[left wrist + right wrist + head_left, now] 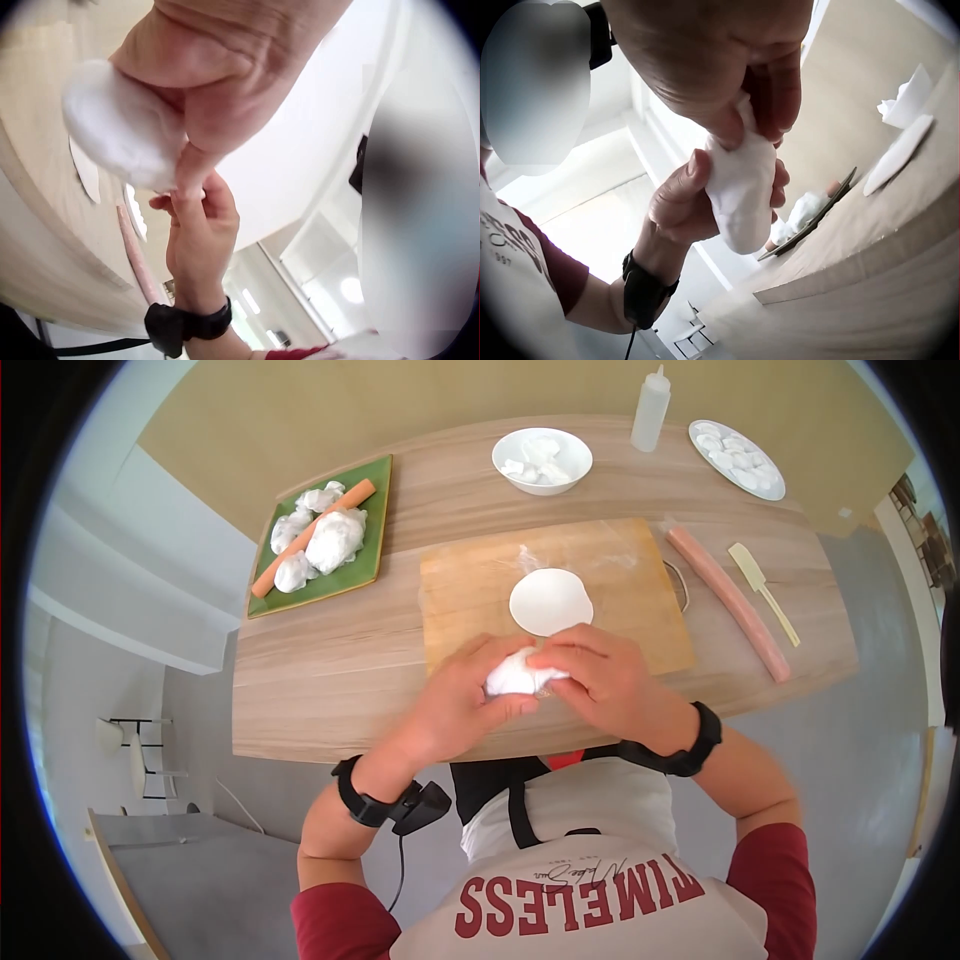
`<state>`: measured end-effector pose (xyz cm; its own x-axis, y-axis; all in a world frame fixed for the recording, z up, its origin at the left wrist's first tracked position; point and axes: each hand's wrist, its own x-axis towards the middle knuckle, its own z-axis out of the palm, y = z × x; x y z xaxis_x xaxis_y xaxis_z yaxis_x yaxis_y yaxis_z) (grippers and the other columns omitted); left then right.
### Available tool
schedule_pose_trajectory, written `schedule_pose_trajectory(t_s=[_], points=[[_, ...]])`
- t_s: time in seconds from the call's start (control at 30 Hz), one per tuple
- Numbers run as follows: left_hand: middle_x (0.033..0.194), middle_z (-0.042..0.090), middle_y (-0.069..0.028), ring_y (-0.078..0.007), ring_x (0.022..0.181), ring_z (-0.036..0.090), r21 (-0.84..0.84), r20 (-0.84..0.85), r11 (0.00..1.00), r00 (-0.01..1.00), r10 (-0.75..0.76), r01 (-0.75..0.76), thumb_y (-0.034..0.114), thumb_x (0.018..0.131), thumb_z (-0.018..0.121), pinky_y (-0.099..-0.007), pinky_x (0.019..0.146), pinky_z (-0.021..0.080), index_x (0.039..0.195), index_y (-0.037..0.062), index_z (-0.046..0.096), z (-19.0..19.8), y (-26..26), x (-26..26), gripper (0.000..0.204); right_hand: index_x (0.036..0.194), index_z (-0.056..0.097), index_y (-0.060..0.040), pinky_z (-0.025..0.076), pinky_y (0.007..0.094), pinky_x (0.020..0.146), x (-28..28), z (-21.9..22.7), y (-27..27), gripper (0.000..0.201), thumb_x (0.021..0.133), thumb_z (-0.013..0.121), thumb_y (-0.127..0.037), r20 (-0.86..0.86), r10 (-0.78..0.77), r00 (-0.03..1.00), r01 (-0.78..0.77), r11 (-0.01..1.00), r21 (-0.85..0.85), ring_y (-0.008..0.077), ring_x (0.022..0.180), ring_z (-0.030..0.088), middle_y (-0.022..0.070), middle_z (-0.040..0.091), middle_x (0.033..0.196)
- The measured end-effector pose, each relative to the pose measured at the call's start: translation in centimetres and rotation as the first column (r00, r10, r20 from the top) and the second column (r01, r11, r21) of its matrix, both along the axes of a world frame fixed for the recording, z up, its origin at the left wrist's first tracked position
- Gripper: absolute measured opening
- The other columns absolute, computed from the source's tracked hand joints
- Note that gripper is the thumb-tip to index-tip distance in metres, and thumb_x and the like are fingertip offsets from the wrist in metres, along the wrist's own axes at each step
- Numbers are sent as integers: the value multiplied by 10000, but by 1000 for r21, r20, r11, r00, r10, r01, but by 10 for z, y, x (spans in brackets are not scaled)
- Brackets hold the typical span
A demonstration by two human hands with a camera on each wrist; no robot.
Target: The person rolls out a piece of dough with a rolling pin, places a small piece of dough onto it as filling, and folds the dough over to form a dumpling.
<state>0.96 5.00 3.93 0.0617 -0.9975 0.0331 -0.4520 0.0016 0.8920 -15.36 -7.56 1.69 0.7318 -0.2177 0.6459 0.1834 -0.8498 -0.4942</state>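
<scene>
Over the near edge of the board (460, 600), the white lump (516, 675) is held up off the table (310, 660), btwn both hands. L hand (455, 700) is clamped on it, fingers curled round one side & thumb on the other. R hand (610, 685) pinches the opp. end, thumb & fingers together on a narrow tip; R wrist cam shows the tip drawn up btwn them, w/ the rounded, smooth end hanging below. L wrist cam shows the lump's broad, rounded end sticking out past the L palm.

On the board, just beyond the hands: a flat white disc (551, 602), lying by itself. A metal handle (680, 585) loops off the board's R side.

Further R: a pink rod (728, 603), set diag., w/ a spatula (750, 570) next to it. At the back: a bowl (542, 489) w/ white pieces in it, an upright bottle (651, 415), & an oval plate (762, 492) w/ several white pcs. At far L, a green tray (373, 555) holds an orange rod (313, 538) lying among white bundles (337, 542). Both wrists wear black bands; a cable (401, 872) runs down from the L one.
</scene>
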Motion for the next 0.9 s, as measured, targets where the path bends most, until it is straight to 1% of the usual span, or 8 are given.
schedule_pose_trajectory(t_s=[0.1, 0.3, 0.33, 0.4, 0.63, 0.73, 0.77, 0.9], points=[[990, 555, -83, -269, 912, 533, -438, 630, 898, 704, 327, -25, 177, 659, 759, -382, 787, 393, 1147, 72, 556, -12, -8, -9, 539, 1016, 607, -51, 496, 274, 594, 4, -15, 13, 311, 712, 645, 6, -130, -117, 985, 168, 839, 517, 170, 698, 604, 79, 606, 907], [997, 567, -83, -253, 900, 551, -466, 651, 884, 659, 377, -45, 169, 665, 757, -381, 777, 413, 1116, 74, 583, -15, -10, -5, 492, 1029, 598, -27, 514, 267, 634, 0, -24, 21, 304, 729, 637, 0, 6, 35, 999, -18, 339, 941, 201, 804, 600, 111, 593, 971], [997, 567, -83, -253, 900, 551, -468, 649, 882, 658, 382, -51, 169, 665, 757, -381, 777, 413, 1116, 74, 583, -15, -9, -2, 492, 1029, 598, -27, 514, 267, 634, -1, -17, 20, 304, 729, 637, 0, 5, 40, 999, -18, 341, 940, 201, 804, 600, 111, 593, 971], [906, 584, -69, -250, 823, 565, -36, 76, 994, 991, 109, -106, 235, 696, 757, -360, 742, 443, 1139, 73, 582, -13, -7, 8, 503, 1040, 591, -28, 519, 275, 641, -5, 3, 13, 350, 699, 669, -22, 69, -136, 988, 138, 990, -18, 228, 828, 593, 94, 585, 982], [949, 608, -62, -170, 864, 577, 296, -420, 933, 905, -65, 204, 212, 750, 741, -299, 780, 459, 1162, 42, 567, -7, -7, 11, 478, 993, 618, -71, 504, 303, 605, -4, -4, 6, 303, 697, 681, -65, -15, 25, 1000, -27, 976, -214, 228, 765, 589, 59, 597, 956], [966, 588, -63, -192, 888, 560, 152, -192, 988, 981, 3, 26, 196, 712, 759, -328, 797, 434, 1157, 58, 571, -9, -3, -1, 502, 955, 630, -64, 487, 273, 579, -1, -9, 7, 214, 744, 665, -68, 34, 37, 999, -35, 999, -40, 158, 743, 588, 40, 603, 916], [984, 588, -68, -208, 895, 557, -70, 240, 995, 967, 84, -69, 182, 681, 766, -339, 794, 427, 1145, 59, 573, -11, -2, -5, 517, 953, 630, -54, 484, 268, 583, -1, -9, 16, 192, 765, 661, -75, -113, -31, 993, 70, 932, 356, 138, 753, 588, 40, 606, 903], [989, 574, -91, -284, 902, 524, -495, 684, 868, 598, 417, -38, 168, 600, 775, -385, 795, 385, 1121, 81, 579, -12, -7, -17, 563, 960, 626, -40, 482, 261, 600, -3, -16, 21, 185, 786, 661, -92, -203, -15, 979, 183, 499, 847, 136, 784, 587, 56, 603, 928]])
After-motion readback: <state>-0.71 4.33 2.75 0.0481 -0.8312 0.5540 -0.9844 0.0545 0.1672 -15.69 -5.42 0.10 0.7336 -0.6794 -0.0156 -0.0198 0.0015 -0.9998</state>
